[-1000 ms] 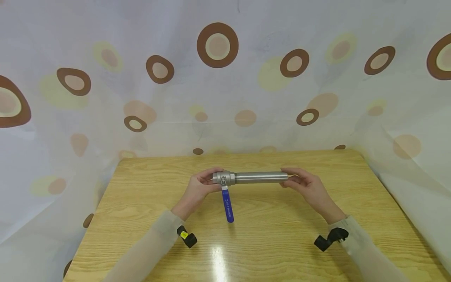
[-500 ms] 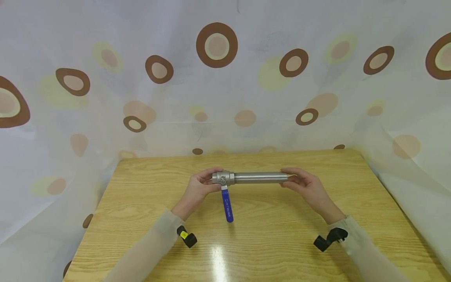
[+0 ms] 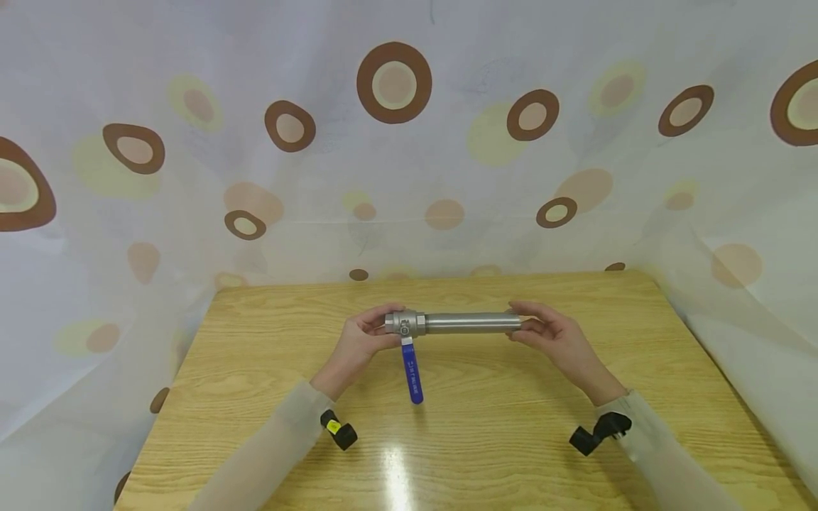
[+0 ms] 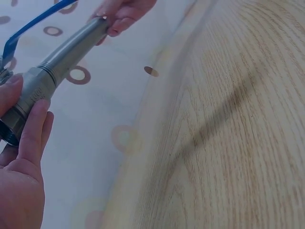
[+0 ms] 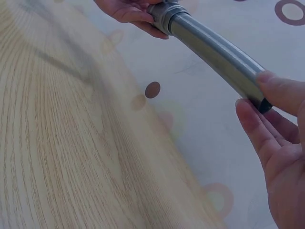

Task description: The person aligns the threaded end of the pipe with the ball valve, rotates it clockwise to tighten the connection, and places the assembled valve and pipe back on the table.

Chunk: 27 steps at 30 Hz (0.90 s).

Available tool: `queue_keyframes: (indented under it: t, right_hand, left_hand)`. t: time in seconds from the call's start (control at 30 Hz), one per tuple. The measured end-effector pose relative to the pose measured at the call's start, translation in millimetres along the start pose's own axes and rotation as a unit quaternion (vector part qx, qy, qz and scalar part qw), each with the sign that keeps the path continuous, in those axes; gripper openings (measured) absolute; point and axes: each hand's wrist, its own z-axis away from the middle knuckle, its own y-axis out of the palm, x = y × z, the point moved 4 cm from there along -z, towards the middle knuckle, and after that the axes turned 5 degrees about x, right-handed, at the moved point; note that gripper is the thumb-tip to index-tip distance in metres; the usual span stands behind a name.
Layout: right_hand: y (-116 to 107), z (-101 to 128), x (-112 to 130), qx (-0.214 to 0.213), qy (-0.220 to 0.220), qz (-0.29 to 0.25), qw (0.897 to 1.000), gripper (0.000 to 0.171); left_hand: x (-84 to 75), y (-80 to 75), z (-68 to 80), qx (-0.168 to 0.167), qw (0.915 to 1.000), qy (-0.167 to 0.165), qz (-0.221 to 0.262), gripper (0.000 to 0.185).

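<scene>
Desk: Item one?

Remote: Valve (image 3: 409, 323), grey metal, one. I have it held up clear of the table (image 3: 486, 440), toward the far edge, slightly left of midway between the side edges. Its handle (image 3: 412, 372), blue, slants away from the far edge; the lettering is too small for me to read.

Desk: Item two?

Remote: Pipe (image 3: 473, 323), bare metal, one. Joined end-on to the valve, lying level and roughly parallel to the far edge. My left wrist view shows a little screw thread (image 4: 47, 69) at the joint; how deep it sits inside, I can't fairly say.

Desk: Grips?

Remote: Two. Left hand (image 3: 361, 341): thumb and fingers pinching the valve's free end, its open mouth showing below them on my left wrist feed. Right hand (image 3: 562, 341): thumb and fingertips pinching the pipe's free end.

Desk: Sundries?

Remote: Shadow (image 4: 219, 119), one long dark streak across the wood. Sleeves, pale, two: left (image 3: 275, 440), right (image 3: 658, 447). Black cameras, one at each wrist. Cloth (image 3: 447, 163), white, with brown rings and pale spots, hanging behind the far edge and along both sides.
</scene>
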Motion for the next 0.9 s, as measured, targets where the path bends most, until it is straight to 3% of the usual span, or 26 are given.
queue_keyframes:
  t: [0.43,0.63,0.9]
  right_hand:
    - [-0.8,1.0,-1.0,-0.026,0.029,0.052,0.998,0.039]
    - [0.8,0.0,-0.2,-0.015,0.008,0.016,1.000,0.043]
    - [0.4,-0.1,1.9,-0.028,0.003,0.025,0.999,0.035]
  left_hand:
    - [0.5,0.0,-0.3,0.006,1.0000,0.004,0.000,0.051]
    - [-0.1,0.7,0.2,0.007,1.0000,0.005,-0.001,0.050]
    - [-1.0,1.6,0.2,0.006,0.9999,0.005,0.010,0.051]
